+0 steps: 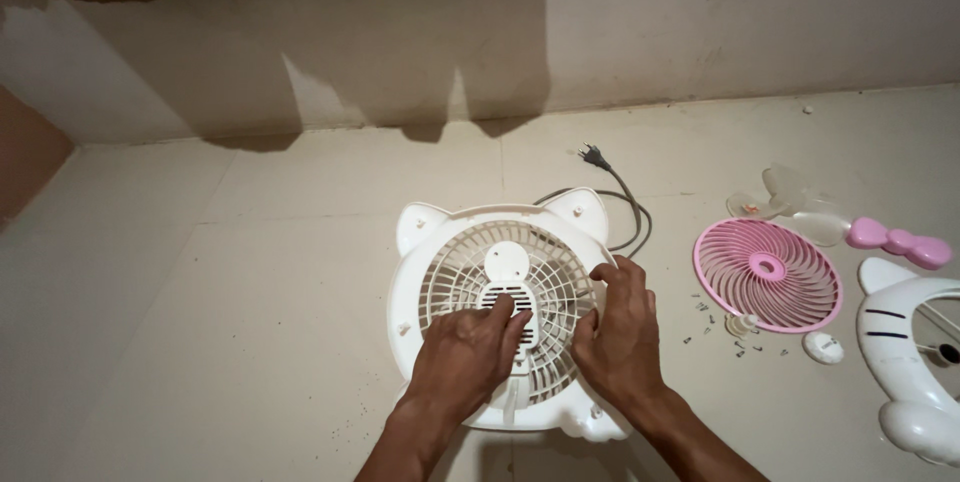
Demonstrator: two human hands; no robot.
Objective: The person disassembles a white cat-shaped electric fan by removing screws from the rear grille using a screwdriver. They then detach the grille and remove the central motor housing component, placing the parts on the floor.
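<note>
A white cat-eared fan housing (420, 242) lies flat on the tiled floor, its ribbed grille and motor mount facing up. My left hand (465, 352) rests on the grille near the slotted motor cover (508, 297), fingers pressed on it. My right hand (622, 327) grips the housing's right rim, fingers curled over the edge. A grey power cord with plug (625, 197) trails from behind the housing.
To the right lie a round pink grille (768, 277), a clear fan blade (790, 197), a pink bow (900, 242), a white cat-face front cover (910, 362), a small white cap (823, 347) and several loose screws (705, 307). A wall runs along the back.
</note>
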